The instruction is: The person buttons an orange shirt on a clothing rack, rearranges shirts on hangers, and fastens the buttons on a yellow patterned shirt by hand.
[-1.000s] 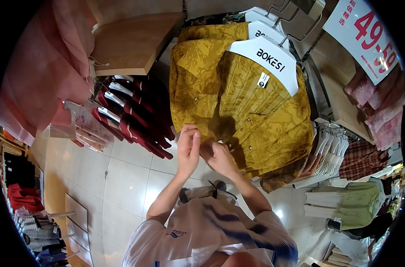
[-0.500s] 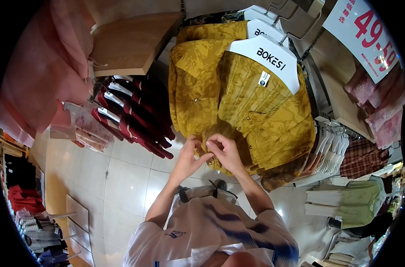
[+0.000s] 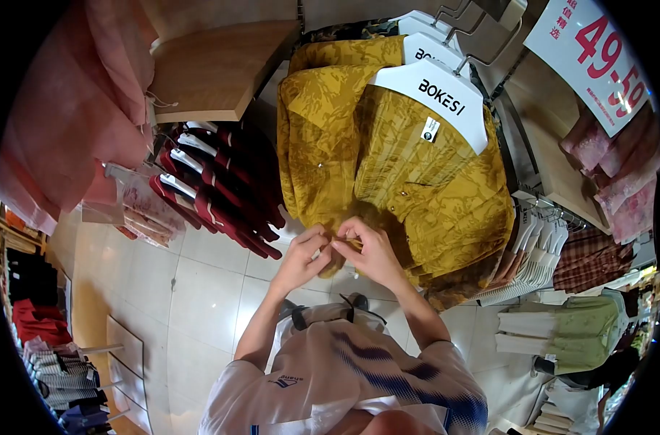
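A mustard-yellow patterned jacket [image 3: 438,217] hangs open on a white BOKESI hanger [image 3: 440,93], with a small white label inside its neck. Both hands meet at the jacket's lower front edge. My left hand [image 3: 303,259] pinches the yellow fabric there, fingers curled. Close against it, my right hand [image 3: 367,251] has thumb and fingers pressed on the same edge. The fingertips nearly touch, and the exact spot they grip is partly hidden.
Dark red garments [image 3: 217,188] hang at the left below a wooden shelf [image 3: 214,80]. A price sign [image 3: 594,61] is at the upper right. Striped and plaid clothes [image 3: 591,259] hang at the right, near a green shirt [image 3: 587,330]. Pink fabric hangs at the far left.
My left hand has turned slightly and shifted a little left, and its fingers are more closed. My right hand has changed its finger position. The jacket's lower edge has moved slightly with them.
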### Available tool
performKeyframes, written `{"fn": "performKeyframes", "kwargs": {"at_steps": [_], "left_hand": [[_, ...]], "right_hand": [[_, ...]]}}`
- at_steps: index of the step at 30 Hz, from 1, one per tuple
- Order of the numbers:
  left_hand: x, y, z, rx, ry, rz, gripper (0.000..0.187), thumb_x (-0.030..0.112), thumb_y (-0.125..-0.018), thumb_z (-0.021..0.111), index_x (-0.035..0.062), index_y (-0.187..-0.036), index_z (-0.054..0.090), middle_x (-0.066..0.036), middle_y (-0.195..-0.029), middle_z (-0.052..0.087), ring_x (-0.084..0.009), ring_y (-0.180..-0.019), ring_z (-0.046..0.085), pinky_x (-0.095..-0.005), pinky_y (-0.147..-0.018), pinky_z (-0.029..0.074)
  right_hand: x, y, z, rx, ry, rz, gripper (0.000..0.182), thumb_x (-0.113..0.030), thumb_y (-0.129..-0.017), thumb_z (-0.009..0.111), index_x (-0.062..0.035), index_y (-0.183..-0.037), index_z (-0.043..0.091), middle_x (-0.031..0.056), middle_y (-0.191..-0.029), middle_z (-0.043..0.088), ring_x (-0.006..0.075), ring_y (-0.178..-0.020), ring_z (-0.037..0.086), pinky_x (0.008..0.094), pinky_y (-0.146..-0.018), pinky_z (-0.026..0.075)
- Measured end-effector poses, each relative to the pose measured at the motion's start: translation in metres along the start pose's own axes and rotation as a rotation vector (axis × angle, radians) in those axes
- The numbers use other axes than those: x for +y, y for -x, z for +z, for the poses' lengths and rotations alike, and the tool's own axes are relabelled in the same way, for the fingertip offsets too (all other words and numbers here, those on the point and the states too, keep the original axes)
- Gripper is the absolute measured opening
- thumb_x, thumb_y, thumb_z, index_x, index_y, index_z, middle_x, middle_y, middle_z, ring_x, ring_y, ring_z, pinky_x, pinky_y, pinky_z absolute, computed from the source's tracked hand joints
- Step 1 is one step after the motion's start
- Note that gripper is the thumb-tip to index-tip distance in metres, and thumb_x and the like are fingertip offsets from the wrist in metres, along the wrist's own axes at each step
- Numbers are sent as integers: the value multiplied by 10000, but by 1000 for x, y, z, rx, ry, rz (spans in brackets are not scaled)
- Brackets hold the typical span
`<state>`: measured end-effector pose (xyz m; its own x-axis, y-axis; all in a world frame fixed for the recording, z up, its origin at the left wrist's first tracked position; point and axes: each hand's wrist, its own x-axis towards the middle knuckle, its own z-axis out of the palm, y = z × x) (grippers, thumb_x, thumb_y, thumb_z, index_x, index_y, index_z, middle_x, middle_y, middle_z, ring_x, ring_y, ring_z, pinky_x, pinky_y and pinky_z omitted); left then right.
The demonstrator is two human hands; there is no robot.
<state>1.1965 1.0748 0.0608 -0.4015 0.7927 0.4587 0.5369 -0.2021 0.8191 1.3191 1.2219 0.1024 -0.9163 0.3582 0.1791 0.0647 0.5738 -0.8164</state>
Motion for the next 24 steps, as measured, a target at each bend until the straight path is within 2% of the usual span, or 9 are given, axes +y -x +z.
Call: {"fn": "performKeyframes", "kwargs": {"at_steps": [1, 3, 4, 7, 10, 14, 16, 19, 24], "left_hand": [[1, -1, -1, 35, -65, 24, 105, 5, -810, 653, -27, -807, 552, -143, -818, 540, -313, -709, 564, -361, -605, 449], [5, -3, 0, 50, -98, 30, 124, 2, -786, 662, -28, -793, 542, -148, -835, 550, -324, -714, 570, -364, -605, 459], [6, -4, 1, 64, -131, 37, 143, -2, -763, 672, -29, -779, 533, -154, -853, 559, -336, -719, 577, -367, -606, 469], [6, -5, 4, 97, -201, 64, 134, -26, -772, 656, -45, -796, 525, -163, -907, 564, -326, -762, 596, -359, -661, 494], [4, -6, 9, 128, -293, 92, 145, -28, -766, 660, -50, -790, 518, -166, -910, 565, -335, -761, 597, -373, -657, 502], [6, -6, 11, 144, -319, 117, 152, -33, -764, 661, -54, -781, 511, -169, -911, 565, -339, -752, 601, -378, -646, 505], [6, -5, 11, 136, -297, 102, 152, -39, -764, 655, -50, -813, 511, -173, -921, 567, -346, -740, 602, -382, -639, 506], [12, -6, 13, 132, -293, 53, 161, -46, -764, 647, -47, -857, 516, -176, -928, 568, -356, -728, 597, -388, -628, 504], [14, -7, 10, 97, -391, 86, 175, -38, -756, 647, -41, -885, 529, -186, -938, 573, -377, -766, 599, -413, -648, 505]], "right_hand": [[1, 1, 3, -1, 0, 0, 194, -161, -882, 717, -51, -987, 596, 61, -768, 645, 151, -654, 631, 260, -625, 499], [3, 4, 10, 165, 192, -181, 257, -248, -859, 726, -92, -1005, 583, 75, -818, 673, 274, -645, 658, 349, -565, 511], [0, 5, 10, 192, 232, -166, 259, -240, -863, 719, -95, -1019, 571, 79, -813, 674, 310, -667, 668, 402, -553, 517], [-5, 7, 13, 186, 365, -53, 251, -236, -869, 705, -96, -1025, 567, 91, -823, 663, 312, -653, 667, 426, -534, 517], [0, 8, 17, 200, 512, -90, 219, -227, -876, 687, -88, -1004, 575, 110, -846, 652, 318, -647, 665, 449, -521, 518], [-3, 7, 13, 193, 507, -133, 178, -206, -881, 668, -77, -980, 595, 107, -872, 643, 320, -651, 663, 439, -537, 528], [1, 6, 13, 204, 396, -195, 141, -182, -876, 660, -72, -955, 623, 92, -889, 644, 316, -663, 663, 424, -553, 538], [3, 6, 13, 188, 377, -185, 131, -164, -874, 652, -67, -962, 647, 76, -897, 644, 308, -681, 667, 408, -564, 544], [2, 7, 15, 197, 418, -195, 138, -144, -867, 646, -62, -977, 662, 81, -888, 644, 299, -683, 668, 394, -557, 544]]}}
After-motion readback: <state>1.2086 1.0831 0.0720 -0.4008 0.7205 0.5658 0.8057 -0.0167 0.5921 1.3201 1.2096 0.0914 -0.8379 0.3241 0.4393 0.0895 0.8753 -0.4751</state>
